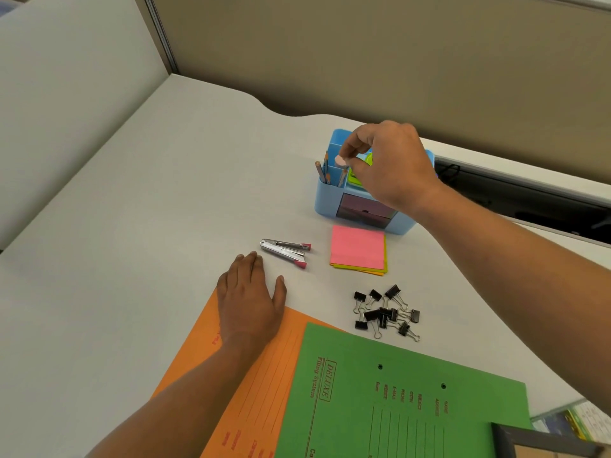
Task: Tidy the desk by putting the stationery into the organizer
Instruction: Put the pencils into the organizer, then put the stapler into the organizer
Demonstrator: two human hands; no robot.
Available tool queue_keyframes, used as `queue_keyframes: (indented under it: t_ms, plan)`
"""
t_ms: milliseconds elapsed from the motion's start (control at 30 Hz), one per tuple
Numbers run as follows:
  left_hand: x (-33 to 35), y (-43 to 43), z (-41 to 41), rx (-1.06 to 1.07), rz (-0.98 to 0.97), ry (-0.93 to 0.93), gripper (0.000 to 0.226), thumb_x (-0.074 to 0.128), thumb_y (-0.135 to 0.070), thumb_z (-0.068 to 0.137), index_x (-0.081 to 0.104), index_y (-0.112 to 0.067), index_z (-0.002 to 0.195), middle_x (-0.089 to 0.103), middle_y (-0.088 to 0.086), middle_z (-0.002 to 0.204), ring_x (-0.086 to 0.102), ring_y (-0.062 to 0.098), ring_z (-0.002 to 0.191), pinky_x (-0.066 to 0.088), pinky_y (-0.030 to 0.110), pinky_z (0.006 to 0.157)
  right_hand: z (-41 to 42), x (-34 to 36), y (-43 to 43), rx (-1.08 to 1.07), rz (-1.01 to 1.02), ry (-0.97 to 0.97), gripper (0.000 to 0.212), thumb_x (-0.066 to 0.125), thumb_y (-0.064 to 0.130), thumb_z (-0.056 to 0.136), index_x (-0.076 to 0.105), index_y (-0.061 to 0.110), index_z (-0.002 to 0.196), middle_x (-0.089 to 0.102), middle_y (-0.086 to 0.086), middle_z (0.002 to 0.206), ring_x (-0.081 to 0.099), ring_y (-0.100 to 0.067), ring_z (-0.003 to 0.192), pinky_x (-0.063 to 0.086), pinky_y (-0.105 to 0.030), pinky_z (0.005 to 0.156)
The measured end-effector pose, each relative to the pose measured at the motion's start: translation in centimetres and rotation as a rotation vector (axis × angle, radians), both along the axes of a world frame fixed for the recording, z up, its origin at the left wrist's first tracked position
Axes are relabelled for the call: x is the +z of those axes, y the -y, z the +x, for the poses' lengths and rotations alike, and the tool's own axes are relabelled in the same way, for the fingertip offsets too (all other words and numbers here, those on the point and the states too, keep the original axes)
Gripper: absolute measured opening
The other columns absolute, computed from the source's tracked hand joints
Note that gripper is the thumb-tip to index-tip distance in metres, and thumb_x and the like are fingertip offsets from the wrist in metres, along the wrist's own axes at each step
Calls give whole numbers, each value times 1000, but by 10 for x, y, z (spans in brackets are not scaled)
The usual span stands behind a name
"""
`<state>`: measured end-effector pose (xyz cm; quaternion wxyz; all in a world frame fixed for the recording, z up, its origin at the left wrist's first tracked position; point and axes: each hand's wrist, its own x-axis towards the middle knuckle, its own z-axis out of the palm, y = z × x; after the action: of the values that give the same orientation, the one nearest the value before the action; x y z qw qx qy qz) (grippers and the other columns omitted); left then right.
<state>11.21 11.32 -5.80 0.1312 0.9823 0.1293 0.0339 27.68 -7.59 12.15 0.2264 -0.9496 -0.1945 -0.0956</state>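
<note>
Eraser (341, 161) hangs pinched by the right hand (390, 163) above the organizer (323, 198); best lower it into a free slot right of the pencils (322, 171) before letting go; left hand (251, 295) lies flat, open.

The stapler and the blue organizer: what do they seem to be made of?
The stapler looks like polished metal: silver and shiny; its pink ends seem plastic. The organizer seems smooth moulded plastic, evenly light blue, with a dark translucent drawer front.
</note>
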Motion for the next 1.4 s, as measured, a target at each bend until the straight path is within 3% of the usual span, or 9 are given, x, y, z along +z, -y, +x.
queue_keyframes:
  t_ms: [267,333,433,533,700,867,1033,1233,1400]
  plan:
    - [-1,-1,-1,-7,-17,38,63,36,-50,94,49,-7,137,50,9,142,38,26,136,28,44,113,-86,-29,27,-84,297,-23,10,66,9,83,69,18,88,66,7,84,58,-7,79,46,-13,71]
    - [-1,-1,-1,-11,-19,54,62,37,-49,93,50,-6,136,50,10,141,39,27,136,28,44,112,-116,-49,38,-107,303,-62,12,67,9,84,69,19,90,66,6,85,58,-10,79,48,-20,68]
    - [-2,-1,-2,-25,-20,64,62,37,-49,93,51,-6,135,50,10,141,39,27,136,27,44,112,-161,-79,50,-151,275,-111,12,69,11,84,68,20,92,63,10,83,57,-11,77,51,-35,68]
    - [0,-2,1,-58,-11,92,58,41,-47,93,51,-6,134,51,11,139,41,28,133,30,44,109,-205,-104,57,-133,214,-152,4,66,23,87,63,25,86,56,16,77,51,-3,70,47,-27,62]
    - [10,-2,18,-264,80,210,51,57,-36,87,54,-8,128,56,11,126,50,29,118,32,40,101,-257,-145,69,-90,8,-250,26,49,49,90,46,33,70,41,19,64,41,1,54,38,-18,48]
    - [19,-2,41,-440,112,137,54,65,-25,80,56,-13,132,57,7,131,49,27,124,36,44,105,-271,-160,73,-4,-151,-158,31,48,50,89,48,31,65,40,19,61,38,0,54,37,-17,46]
    - [28,-6,64,-529,154,38,40,67,-24,78,68,-15,117,67,3,108,59,28,107,39,40,95,-272,-162,72,-9,-167,-161,30,49,51,89,48,33,66,36,22,63,38,2,55,38,-14,48]
    - [43,-6,76,-616,208,48,26,64,-38,72,71,-19,88,64,-2,78,58,24,76,39,32,72,-264,-144,72,-29,20,-300,27,50,53,89,52,33,70,45,22,64,44,3,59,41,-15,53]
    - [61,27,45,-569,-135,326,26,71,-30,70,73,-16,92,66,-3,81,59,20,66,46,32,61,-221,-96,65,-137,333,-337,6,67,33,87,63,30,84,59,18,76,57,-1,70,44,-15,63]
